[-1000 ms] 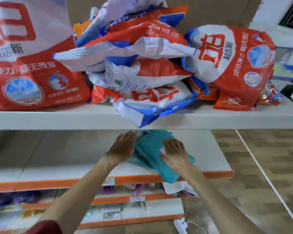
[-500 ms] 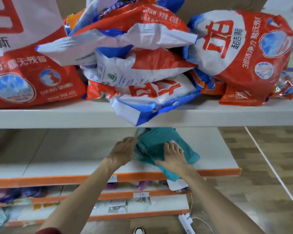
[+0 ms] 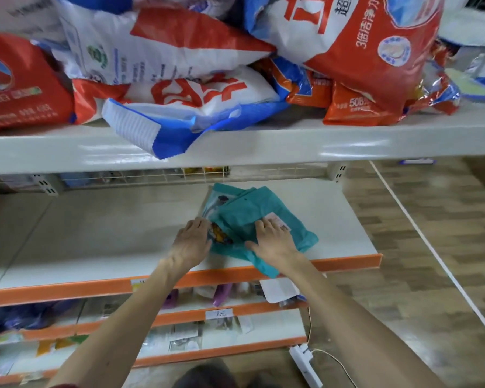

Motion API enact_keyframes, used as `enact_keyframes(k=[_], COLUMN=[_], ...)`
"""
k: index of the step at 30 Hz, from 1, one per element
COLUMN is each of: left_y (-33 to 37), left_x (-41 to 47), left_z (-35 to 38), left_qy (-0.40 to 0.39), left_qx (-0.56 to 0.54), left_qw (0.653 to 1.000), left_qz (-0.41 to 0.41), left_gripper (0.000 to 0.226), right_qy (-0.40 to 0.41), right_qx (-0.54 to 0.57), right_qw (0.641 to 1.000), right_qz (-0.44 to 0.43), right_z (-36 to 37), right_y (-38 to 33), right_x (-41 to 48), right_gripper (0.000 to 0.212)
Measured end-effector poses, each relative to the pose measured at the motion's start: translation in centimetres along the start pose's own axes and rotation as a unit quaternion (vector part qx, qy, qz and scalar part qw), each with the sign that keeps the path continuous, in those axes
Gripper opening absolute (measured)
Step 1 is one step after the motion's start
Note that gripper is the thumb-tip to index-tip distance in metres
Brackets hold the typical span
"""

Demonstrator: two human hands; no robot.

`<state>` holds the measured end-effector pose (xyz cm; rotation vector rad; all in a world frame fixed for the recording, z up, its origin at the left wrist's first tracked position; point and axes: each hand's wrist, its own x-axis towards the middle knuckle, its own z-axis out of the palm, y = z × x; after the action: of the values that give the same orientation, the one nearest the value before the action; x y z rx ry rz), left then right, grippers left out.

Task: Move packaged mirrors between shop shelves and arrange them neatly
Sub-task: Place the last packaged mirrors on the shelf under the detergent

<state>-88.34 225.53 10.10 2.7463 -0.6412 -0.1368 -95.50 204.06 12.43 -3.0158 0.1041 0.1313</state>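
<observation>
Shop shelving filled the view, with a wood-patterned floor (image 3: 431, 247) to its right. On the white middle shelf (image 3: 95, 242), edged in orange, a small stack of teal packets (image 3: 244, 214) lay near the front right, one corner hanging over the orange edge. The left hand (image 3: 192, 243) rested against the stack's left side, its fingers (image 3: 200, 224) loosely bent and touching the packets without gripping. The right hand (image 3: 272, 240) lay flat on top, fingers (image 3: 263, 228) spread and pressing down. Above, the top shelf (image 3: 263, 147) carried a jumble of red, white and blue bags (image 3: 196, 91), one drooping over its front. Lower down, a price tag (image 3: 219, 313) sat on another orange edge, and a white power strip (image 3: 304, 365) lay on the floor.
</observation>
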Motion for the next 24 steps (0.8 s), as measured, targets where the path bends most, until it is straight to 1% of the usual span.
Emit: enact_keyframes(k=[3, 5, 7, 9, 10, 12, 13, 15, 16, 17, 18, 20, 21, 24], left_y=[1.6, 2.7, 3.6, 4.0, 4.2, 4.1, 4.2, 4.7, 5.2, 5.8, 6.3, 7.0, 7.2, 7.3], left_x=[0.1, 0.4, 0.7, 0.9, 1.0, 1.1, 1.2, 1.3, 1.2, 1.1, 1.0, 1.0, 1.1, 1.7], left_z=[0.2, 0.1, -0.1, -0.1, -0.1, 0.1, 0.2, 0.0, -0.3, -0.6, -0.8, -0.8, -0.7, -0.2], left_qy=[0.028, 0.039, 0.026, 0.01, 0.005, -0.006, -0.014, -0.025, -0.029, -0.031, -0.031, -0.029, -0.026, -0.01], left_qx=[0.014, 0.036, 0.017, -0.016, -0.022, -0.029, -0.037, -0.062, -0.078, -0.09, -0.102, -0.123, -0.138, -0.201], left_qw=[0.999, 0.996, 0.994, 0.992, 0.991, 0.991, 0.99, 0.988, 0.987, 0.984, 0.982, 0.976, 0.972, 0.956], left_qz=[-0.043, -0.077, -0.107, -0.125, -0.129, -0.129, -0.133, -0.136, -0.14, -0.147, -0.156, -0.175, -0.189, -0.216], left_gripper=[0.029, 0.027, 0.026, 0.026, 0.027, 0.034, 0.037, 0.038, 0.037, 0.036, 0.034, 0.029, 0.026, 0.023], right_qy=[0.001, -0.006, -0.046, -0.042, -0.027, 0.034, 0.069, 0.106, 0.119, 0.141, 0.179, 0.227, 0.227, 0.183], right_qx=[-0.026, -0.079, -0.147, -0.157, -0.164, -0.18, -0.149, -0.041, 0.036, 0.107, 0.155, 0.244, 0.291, 0.419], right_qw=[1.0, 0.997, 0.988, 0.987, 0.986, 0.983, 0.986, 0.994, 0.992, 0.982, 0.968, 0.937, 0.921, 0.867], right_qz=[-0.004, -0.006, 0.001, -0.005, -0.007, -0.02, -0.023, -0.003, 0.031, 0.065, 0.084, 0.105, 0.125, 0.196], right_z=[-0.3, -0.2, -0.4, -0.3, -1.1, -3.9, -5.6, -8.7, -10.5, -11.8, -12.9, -13.2, -12.8, -9.1], right_y=[-0.1, -0.4, -0.6, -0.2, 0.1, 0.5, 0.8, 2.3, 3.1, 4.0, 5.0, 7.1, 8.1, 11.0], right_x=[-0.3, -0.3, -0.5, -0.6, -0.6, -1.0, -1.1, -0.8, -0.9, -0.9, -0.9, -0.7, -0.6, -0.7], right_gripper=[0.052, 0.043, 0.041, 0.04, 0.032, 0.008, 0.003, 0.01, 0.014, 0.02, 0.021, 0.017, 0.018, 0.026])
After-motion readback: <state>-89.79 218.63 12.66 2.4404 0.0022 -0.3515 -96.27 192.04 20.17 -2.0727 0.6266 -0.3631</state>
